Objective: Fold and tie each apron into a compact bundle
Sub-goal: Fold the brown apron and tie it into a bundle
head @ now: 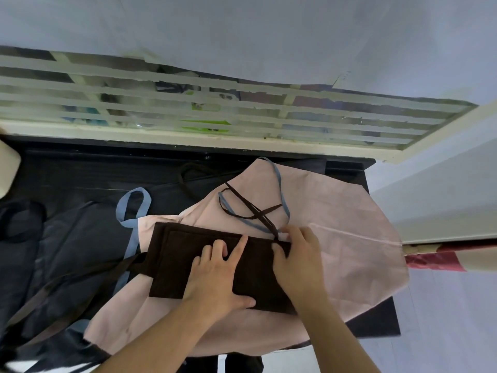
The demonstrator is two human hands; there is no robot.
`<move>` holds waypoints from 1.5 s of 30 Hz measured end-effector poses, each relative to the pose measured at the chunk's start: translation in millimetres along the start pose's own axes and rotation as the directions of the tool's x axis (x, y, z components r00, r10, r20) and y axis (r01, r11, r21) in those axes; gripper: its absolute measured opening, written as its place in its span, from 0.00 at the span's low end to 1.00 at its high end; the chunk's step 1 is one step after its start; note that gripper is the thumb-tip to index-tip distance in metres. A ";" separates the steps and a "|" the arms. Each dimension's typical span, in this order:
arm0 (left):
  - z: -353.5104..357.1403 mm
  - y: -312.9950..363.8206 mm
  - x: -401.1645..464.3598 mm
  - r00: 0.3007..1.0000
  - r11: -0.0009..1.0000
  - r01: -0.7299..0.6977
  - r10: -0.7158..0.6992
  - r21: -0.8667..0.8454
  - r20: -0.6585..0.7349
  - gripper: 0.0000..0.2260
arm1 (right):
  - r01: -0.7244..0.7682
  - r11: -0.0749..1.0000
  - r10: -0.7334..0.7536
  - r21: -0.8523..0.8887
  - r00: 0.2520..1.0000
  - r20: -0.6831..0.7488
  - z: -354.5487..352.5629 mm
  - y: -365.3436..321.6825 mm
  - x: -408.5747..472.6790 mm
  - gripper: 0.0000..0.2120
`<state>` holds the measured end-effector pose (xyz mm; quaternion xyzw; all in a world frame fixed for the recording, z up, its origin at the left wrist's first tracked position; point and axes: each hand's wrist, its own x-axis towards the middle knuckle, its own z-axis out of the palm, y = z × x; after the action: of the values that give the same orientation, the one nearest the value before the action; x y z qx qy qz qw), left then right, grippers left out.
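1. The brown apron [188, 259], folded into a flat rectangle, is seen lying on the pink apron [349, 259], which is spread over the dark desk [80, 168].
2. The left hand [215, 275] is pressed flat on the middle of the folded brown apron, fingers spread and fairly straight, index finger stretched toward the far edge.
3. The right hand [298, 254] is laid at the right end of the fold; its fingertips appear to be pinching the cloth where the brown tie [247, 208] leaves the bundle, though the exact grip cannot be told.
4. Risk, as judged: if the left hand's pressure is eased, the layers may spring open and the fold be lost.
5. Risk: the brown tie is crossed over the blue strap [279, 189] of the pink apron, so the wrong strap could be caught up and the two aprons tied together.
6. Risk: the pink apron could be dragged along beneath, as it hangs over the desk edge at the near side.
7. Another brown strap [88, 275] trails off to the left across the dark apron [61, 246] and could snag.
8. The long axis of the folded brown apron is run left to right, slightly tilted, the left end farther away than the right.
9. Its tie end is pointed to the right and away, toward the window [215, 114].
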<state>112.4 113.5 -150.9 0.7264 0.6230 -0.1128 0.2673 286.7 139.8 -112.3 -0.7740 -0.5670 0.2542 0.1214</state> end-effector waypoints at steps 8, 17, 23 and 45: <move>1.2 -2.4 2.5 1.000 1.000 0.001 -0.001 0.005 -0.005 0.58 | -0.219 0.873 0.194 0.436 0.976 0.102 -12.2 -16.5 50.8 0.08; 1.6 -0.4 3.4 1.000 1.000 0.006 -0.006 0.015 -0.008 0.58 | -0.201 0.489 0.192 0.849 0.974 0.120 -69.3 -30.3 65.2 0.12; 3.0 0.4 5.1 1.000 0.999 0.015 -0.014 0.029 -0.014 0.58 | -0.057 0.508 0.110 0.859 0.994 0.000 -89.8 -56.8 59.5 0.11; -5.3 3.5 0.9 1.000 1.000 -0.008 0.008 0.002 -0.008 0.56 | 0.050 0.500 -0.119 0.865 0.993 0.011 -118.3 -72.9 23.7 0.13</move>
<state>115.0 116.7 -146.0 0.7296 0.6211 -0.1096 0.2645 295.5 197.8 15.8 -0.5729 -0.4061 0.5228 0.4834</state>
